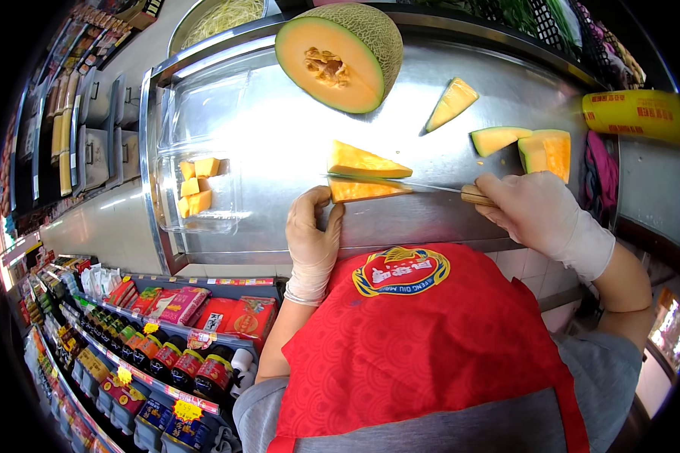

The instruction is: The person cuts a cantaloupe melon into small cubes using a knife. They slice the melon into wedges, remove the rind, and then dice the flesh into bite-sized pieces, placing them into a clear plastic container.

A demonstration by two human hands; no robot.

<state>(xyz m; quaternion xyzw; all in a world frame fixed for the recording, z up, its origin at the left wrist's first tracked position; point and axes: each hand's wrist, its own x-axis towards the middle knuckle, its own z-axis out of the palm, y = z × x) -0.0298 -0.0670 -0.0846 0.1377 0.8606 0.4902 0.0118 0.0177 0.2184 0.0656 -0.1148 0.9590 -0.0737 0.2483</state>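
My right hand (535, 212), in a translucent glove, grips the wooden handle (476, 195) of a knife. Its thin blade (436, 187) runs left between two orange-fleshed cantaloupe pieces, a far wedge (365, 161) and a near wedge (362, 190). With thumb and fingertips, my gloved left hand (314, 238) holds the left end of the near wedge. Behind them stands a cut cantaloupe (340, 62), seeds showing on its face. To the right lie a slim melon wedge (454, 102) and rind-on pieces (500, 139) (547, 150).
Several melon cubes (195, 187) sit in a clear plastic tray (226, 218) at the left of the steel worktop (272, 232). A yellow roll of wrap (634, 113) lies at the right edge. Stocked shop shelves (164, 362) stand to the lower left.
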